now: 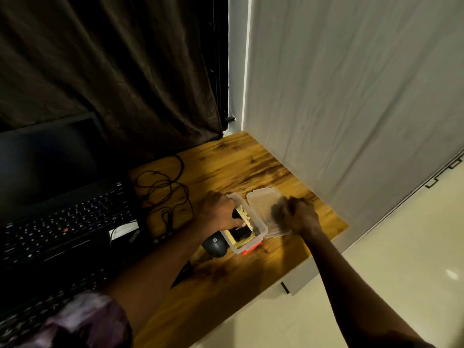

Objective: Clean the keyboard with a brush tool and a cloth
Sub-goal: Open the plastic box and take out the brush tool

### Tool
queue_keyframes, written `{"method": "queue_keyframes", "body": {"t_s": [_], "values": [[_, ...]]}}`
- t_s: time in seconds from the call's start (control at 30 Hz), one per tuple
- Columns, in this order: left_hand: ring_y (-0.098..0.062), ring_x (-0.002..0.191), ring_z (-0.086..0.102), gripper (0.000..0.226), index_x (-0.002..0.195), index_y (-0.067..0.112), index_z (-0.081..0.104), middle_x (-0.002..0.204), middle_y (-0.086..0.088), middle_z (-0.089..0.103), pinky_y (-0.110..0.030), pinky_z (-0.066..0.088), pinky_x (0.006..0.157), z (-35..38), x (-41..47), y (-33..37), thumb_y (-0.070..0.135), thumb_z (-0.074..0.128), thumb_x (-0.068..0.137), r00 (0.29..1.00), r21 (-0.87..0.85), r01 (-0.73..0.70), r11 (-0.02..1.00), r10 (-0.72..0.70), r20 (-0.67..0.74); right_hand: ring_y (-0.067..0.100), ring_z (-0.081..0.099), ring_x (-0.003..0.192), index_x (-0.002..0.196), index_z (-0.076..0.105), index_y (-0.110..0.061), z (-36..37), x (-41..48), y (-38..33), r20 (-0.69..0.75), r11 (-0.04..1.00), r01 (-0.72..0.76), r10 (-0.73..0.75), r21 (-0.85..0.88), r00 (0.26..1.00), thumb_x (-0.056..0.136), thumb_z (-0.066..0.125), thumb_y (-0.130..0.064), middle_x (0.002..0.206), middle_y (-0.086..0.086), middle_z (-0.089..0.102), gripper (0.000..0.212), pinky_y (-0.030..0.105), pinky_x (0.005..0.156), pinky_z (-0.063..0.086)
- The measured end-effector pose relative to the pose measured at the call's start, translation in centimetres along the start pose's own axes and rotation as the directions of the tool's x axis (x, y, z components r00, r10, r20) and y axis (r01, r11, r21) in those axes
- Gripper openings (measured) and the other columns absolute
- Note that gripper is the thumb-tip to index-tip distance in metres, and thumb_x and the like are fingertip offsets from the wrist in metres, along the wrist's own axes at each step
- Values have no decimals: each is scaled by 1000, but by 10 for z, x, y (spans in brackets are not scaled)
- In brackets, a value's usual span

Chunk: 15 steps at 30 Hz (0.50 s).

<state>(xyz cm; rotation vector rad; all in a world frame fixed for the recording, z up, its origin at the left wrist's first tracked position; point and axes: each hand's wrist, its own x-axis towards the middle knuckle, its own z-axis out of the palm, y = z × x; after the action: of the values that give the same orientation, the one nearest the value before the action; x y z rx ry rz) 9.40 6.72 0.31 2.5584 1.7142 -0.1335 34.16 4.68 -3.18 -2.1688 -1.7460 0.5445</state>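
Evidently, clear plastic box being opened on worktop.
Lid is gripped back by right hand for access; left hand is curled into box, hold unclear.

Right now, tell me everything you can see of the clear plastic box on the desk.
The clear plastic box is a small rectangular tub, open on the wooden desk. Its clear lid lies swung out to the right; an orange latch sits at the near end. Yellowish and black items lie inside. The left hand reaches in; the right hand is at the lid, grip blurred. A dark mouse appears to touch its left side.
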Motion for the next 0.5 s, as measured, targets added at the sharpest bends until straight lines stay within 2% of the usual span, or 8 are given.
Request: {"method": "queue_keyframes", "body": {"t_s": [0.1, 0.17, 0.27, 0.37, 0.43, 0.5], "values": [[-25, 104, 62, 68, 116, 19, 66, 114, -5, 68, -34, 50, 86, 8, -10, 3, 72, 68, 72, 998, -108, 50, 993, -46, 40, 35, 46, 123, 130, 57, -19, 6, -18, -1, -64, 998, 33, -36, -53, 997, 94, 54, -46, 132, 11, 53, 45, 49, 99, 44], [-25, 106, 60, 69, 118, 20, 65, 117, -5, 67, -33, 48, 88, 9, -10, 7, 70, 71, 71, 998, -159, 49, 986, -43, 38, 37, 44, 125, 133, 56, -16, 7, -22, -1, -128, 998, 53, -57, -35, 990, 94, 56, -41, 136, 14, 51, 46, 51, 101, 40], [-24, 112, 55, 66, 118, 19, 64, 122, -6, 61, -30, 44, 87, 8, -12, 13, 58, 80, 68, 998, -302, 64, 951, -57, 32, 38, 48, 121, 126, 60, -15, 9, -28, -7, -154, 997, 81, -77, 14, 985, 90, 46, -46, 131, 14, 53, 50, 52, 100, 40], [-22, 116, 48, 64, 118, 15, 60, 124, -6, 52, -25, 36, 81, 7, -17, 17, 42, 86, 66, 997, -463, 79, 883, -74, 30, 35, 57, 106, 113, 66, -13, 15, -34, -16, -242, 985, 171, -162, 16, 957, 85, 41, -46, 118, 13, 62, 50, 47, 89, 49], [-18, 111, 48, 60, 115, 16, 59, 117, -2, 51, -25, 36, 78, 4, -23, 15, 34, 87, 65, 994, -563, 88, 822, -113, -10, 33, 61, 97, 105, 68, -11, 17, -38, -27, -290, 965, 259, -240, 28, 926, 86, 43, -41, 109, 12, 66, 44, 41, 80, 51], [-17, 99, 55, 51, 107, 16, 60, 105, -1, 56, -28, 43, 71, -2, -28, 10, 27, 87, 66, 985, -695, 85, 714, -163, -48, 30, 62, 91, 97, 69, -11, 19, -42, -41, -331, 931, 357, -313, 79, 890, 86, 48, -35, 100, 9, 68, 33, 38, 75, 51]]}}
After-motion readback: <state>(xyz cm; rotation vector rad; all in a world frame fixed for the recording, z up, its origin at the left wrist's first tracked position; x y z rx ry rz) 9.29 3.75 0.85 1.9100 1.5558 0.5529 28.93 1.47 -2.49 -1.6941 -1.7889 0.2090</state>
